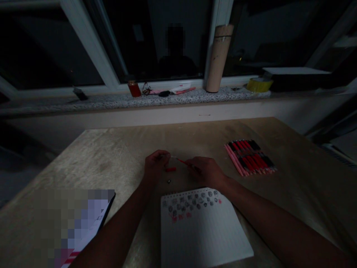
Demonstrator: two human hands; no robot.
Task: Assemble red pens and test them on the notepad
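My left hand (158, 162) is closed, its fingertips pinching the pale end of a thin pen refill (180, 160). The refill's red part runs across to my right hand (208, 171), whose fingers are closed around that end. Something dark shows under the right fingers, too dim to make out. Below the refill a short red pen part (171, 169) lies on the table. A small shiny metal piece (169, 181), like a pen tip, is nearer to me. A spiral notebook (203, 238) lies open in front, with black and red scribbles along its top lines.
Rows of red, black and pink pens (249, 158) lie at the right of the table (134, 145). A blurred-out device (95, 219) is at lower left. On the windowsill stand a tall wooden-looking cylinder (219, 59), a small red jar (134, 89) and a yellow tape roll (259, 85).
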